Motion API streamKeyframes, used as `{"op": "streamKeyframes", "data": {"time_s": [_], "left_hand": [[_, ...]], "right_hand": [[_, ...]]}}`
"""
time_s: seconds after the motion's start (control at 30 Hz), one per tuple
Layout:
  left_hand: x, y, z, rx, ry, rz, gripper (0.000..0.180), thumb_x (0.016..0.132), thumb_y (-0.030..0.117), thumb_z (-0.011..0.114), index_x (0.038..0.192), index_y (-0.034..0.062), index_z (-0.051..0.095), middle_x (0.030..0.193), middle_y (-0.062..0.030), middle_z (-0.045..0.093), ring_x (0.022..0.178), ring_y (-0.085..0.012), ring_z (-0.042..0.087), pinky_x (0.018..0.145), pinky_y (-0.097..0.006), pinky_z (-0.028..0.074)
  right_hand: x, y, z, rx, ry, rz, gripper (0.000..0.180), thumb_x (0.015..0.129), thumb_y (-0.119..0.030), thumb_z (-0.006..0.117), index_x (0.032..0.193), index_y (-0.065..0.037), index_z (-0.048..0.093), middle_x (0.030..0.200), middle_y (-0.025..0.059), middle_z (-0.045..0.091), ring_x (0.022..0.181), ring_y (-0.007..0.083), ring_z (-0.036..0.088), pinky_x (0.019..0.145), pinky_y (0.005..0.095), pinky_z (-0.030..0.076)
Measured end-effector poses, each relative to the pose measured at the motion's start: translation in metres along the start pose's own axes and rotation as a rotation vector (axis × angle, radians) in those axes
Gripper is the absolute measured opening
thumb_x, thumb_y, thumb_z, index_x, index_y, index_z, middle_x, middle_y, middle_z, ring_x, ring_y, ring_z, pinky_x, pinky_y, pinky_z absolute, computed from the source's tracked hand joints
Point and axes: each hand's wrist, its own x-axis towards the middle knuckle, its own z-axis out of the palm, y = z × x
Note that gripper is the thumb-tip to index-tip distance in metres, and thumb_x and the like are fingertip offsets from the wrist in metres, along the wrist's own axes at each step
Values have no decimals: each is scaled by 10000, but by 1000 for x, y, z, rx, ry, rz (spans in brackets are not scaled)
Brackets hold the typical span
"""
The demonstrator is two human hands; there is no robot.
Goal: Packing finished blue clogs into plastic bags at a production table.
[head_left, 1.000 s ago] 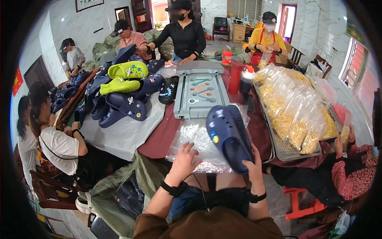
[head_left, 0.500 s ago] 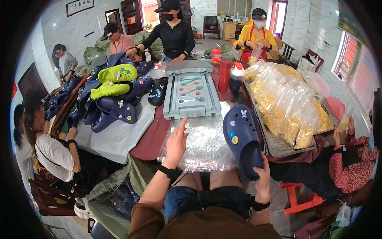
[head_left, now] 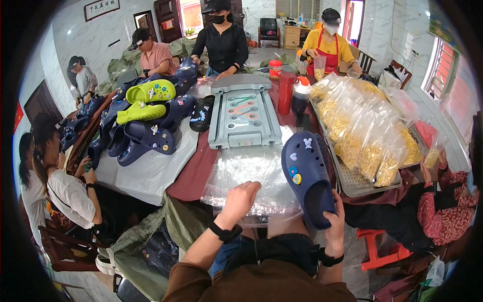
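My right hand grips a navy foam clog by its heel end. The clog's upper faces up and carries small charms, among them a white mouse-like figure and a yellow round one. My left hand is over the stack of clear plastic bags at the table's near edge. Its fingers are loosely bent toward the right, and I see nothing held in them. Behind the bags lies a grey plastic folding stool, flat on the table.
Navy and lime-green clogs are heaped at the left, beside a black clog. On the right, a metal tray holds several bags of yellow pieces. A red cup and a dark bottle stand between. Several co-workers surround the table.
My left hand has moved right and down over the bags, and its pointing finger has bent. The clog in my right hand has barely moved. Across the table, the person in yellow now holds a cup.
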Motion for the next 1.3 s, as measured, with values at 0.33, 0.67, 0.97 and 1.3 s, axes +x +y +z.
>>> {"op": "streamKeyframes", "data": {"time_s": [0.33,0.67,0.97,1.3], "left_hand": [[-9,28,-7,-314,-99,-172,214,929,186,670,1060,18,689,937,-249,702,898,-437,680,745,-493,550],[15,28,-33,-557,-99,-374,224,999,208,630,1040,2,710,832,-184,705,804,-256,726,720,-354,538],[18,27,-44,-415,-56,-348,284,1024,204,608,1245,42,678,699,-80,565,636,-119,520,615,-291,450],[7,33,-39,-448,54,-120,283,1037,154,559,1277,71,683,883,-171,693,811,-261,687,744,-385,518]], "right_hand": [[-43,-75,-1,299,-356,38,1052,714,-333,794,1527,107,291,1470,235,488,1368,309,505,1154,391,379],[-31,-100,-17,-61,-694,231,977,567,-169,680,1469,97,412,1431,168,519,1346,245,496,1147,333,333],[-42,-107,-14,-433,-473,128,900,575,-182,686,1419,54,483,1353,135,563,1279,236,535,1129,324,347],[-56,-117,4,-953,-307,-159,804,597,-73,702,1380,-13,527,1261,180,586,1204,319,582,1072,351,406]]}}
